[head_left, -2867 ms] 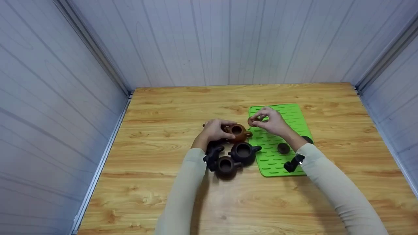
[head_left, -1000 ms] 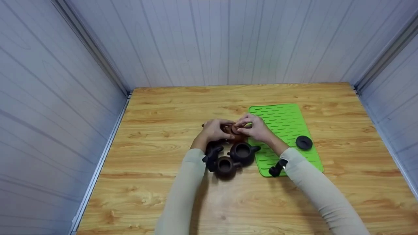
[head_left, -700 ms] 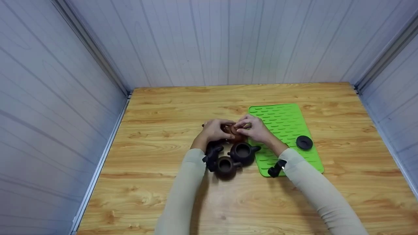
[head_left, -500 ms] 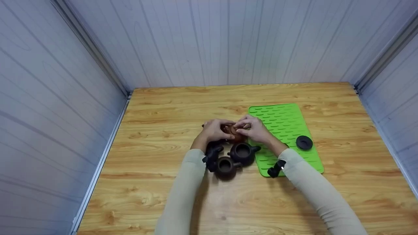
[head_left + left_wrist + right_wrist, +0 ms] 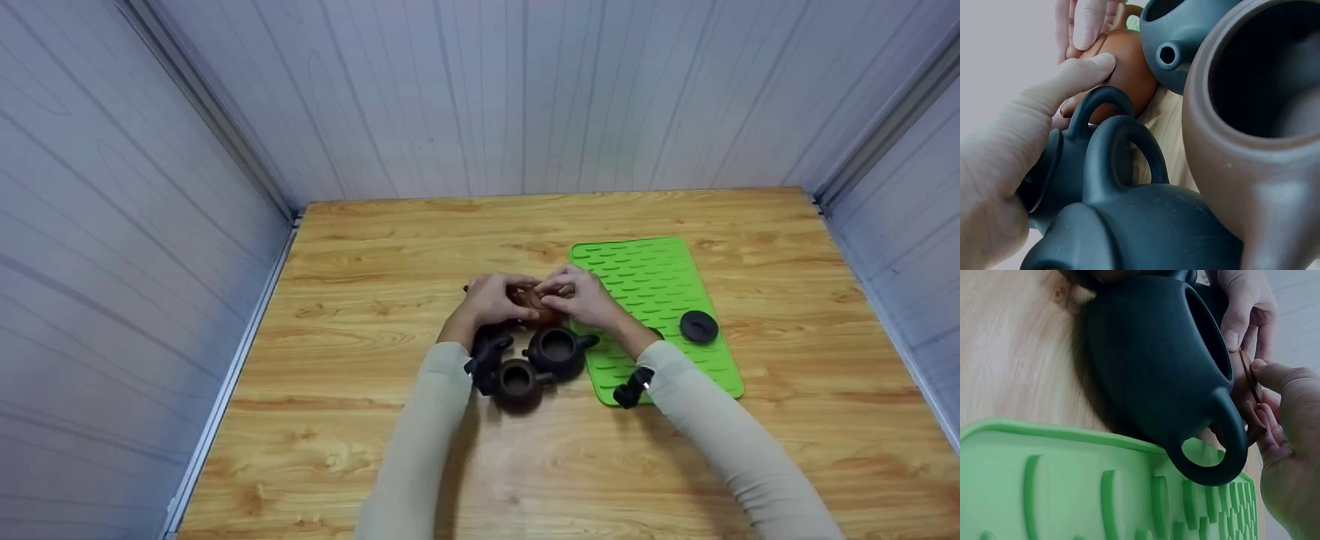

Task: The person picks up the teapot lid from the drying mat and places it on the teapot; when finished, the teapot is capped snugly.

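Observation:
My left hand point(image 5: 491, 298) holds a reddish-brown teapot point(image 5: 1131, 67), its thumb against the near side and its fingers round the far side. My right hand point(image 5: 585, 300) pinches the matching lid point(image 5: 1249, 377) with thumb and fingertips, right at the teapot's mouth. Close by, a dark teapot point(image 5: 559, 352) and a brown teapot point(image 5: 517, 384) stand with uncovered mouths. Under my left wrist, partly hidden, are two black teapots with lids on; the left wrist view shows the nearer black teapot point(image 5: 1168, 225) and the farther black teapot point(image 5: 1061, 191).
A green ridged mat point(image 5: 637, 270) lies to the right, partly beneath my right forearm. On it rests a round dark lid point(image 5: 699, 328). A second dark lid point(image 5: 656, 333) barely shows past the forearm. Pale panel walls point(image 5: 480, 97) stand behind and beside the wooden table point(image 5: 337, 442).
The right hand has carried the reddish lid leftward from over the mat to the teapot's mouth, where the lid now lies flatter. The left hand has stayed on the teapot.

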### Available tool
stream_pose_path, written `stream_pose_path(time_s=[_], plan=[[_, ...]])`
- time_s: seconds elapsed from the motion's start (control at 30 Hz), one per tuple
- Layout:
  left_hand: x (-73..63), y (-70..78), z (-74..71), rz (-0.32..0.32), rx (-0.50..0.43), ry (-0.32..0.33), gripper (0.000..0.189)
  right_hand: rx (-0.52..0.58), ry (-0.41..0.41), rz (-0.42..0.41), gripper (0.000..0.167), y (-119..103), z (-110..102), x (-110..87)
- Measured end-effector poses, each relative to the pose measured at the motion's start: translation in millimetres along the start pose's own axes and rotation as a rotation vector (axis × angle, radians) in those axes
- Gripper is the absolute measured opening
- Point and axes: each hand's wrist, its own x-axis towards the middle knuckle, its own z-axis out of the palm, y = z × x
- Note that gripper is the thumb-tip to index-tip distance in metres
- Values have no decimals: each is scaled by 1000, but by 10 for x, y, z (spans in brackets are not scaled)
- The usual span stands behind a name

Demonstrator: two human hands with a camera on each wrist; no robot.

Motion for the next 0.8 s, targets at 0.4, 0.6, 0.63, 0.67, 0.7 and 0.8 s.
stream_pose_path(time_s=[0.4, 0.6, 0.63, 0.67, 0.7, 0.8], plan=[[-171, 315, -219, -52, 7, -89, 63, -4, -8, 38, 23, -12, 31, 21], [-255, 295, -274, -35, 11, -42, 57, -2, -17, 48, 25, -44, 26, 29], [-270, 286, -281, -34, 7, -25, 57, -2, -17, 47, 25, -48, 22, 31], [-288, 280, -289, -32, 7, -7, 57, 0, -17, 49, 25, -50, 20, 33], [-309, 276, -298, -30, 6, 11, 57, -2, -17, 46, 25, -50, 16, 35], [-366, 274, -314, -15, 21, 73, 57, -2, -20, 39, 27, -39, 5, 39]])
